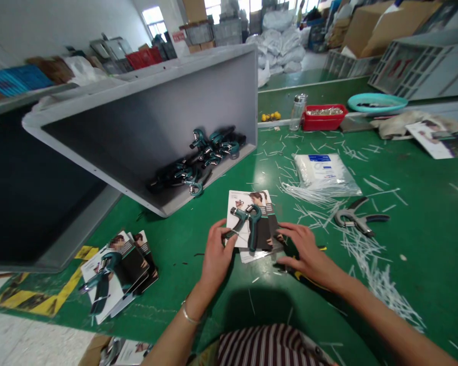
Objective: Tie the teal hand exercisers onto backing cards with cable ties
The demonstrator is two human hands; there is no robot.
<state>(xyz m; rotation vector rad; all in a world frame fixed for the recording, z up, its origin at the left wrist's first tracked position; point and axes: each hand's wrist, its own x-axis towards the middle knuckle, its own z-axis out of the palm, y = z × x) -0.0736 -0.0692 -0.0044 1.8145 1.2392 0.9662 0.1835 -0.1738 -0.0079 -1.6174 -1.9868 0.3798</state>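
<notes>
A teal and black hand grip strengthener [254, 229] lies on a small stack of printed cards [267, 235] in front of me, with a white zip tie across its handles. My left hand [218, 250] is closed at the stack's left edge, thumb and fingers around the end of the left handle. Opposite it, my right hand [304, 250] has thumb and fingers apart, fingertips at the cards' right edge. Beneath that palm a yellow and black handled tool [303, 277] is partly hidden.
A grey crate [152, 112] on its side holds several grip strengtheners. Left of me, another strengthener [109, 277] lies on cards. Loose zip ties [385, 284], a zip tie bag [324, 173], a grey strengthener [361, 216] and a red tray [324, 119] occupy the right side.
</notes>
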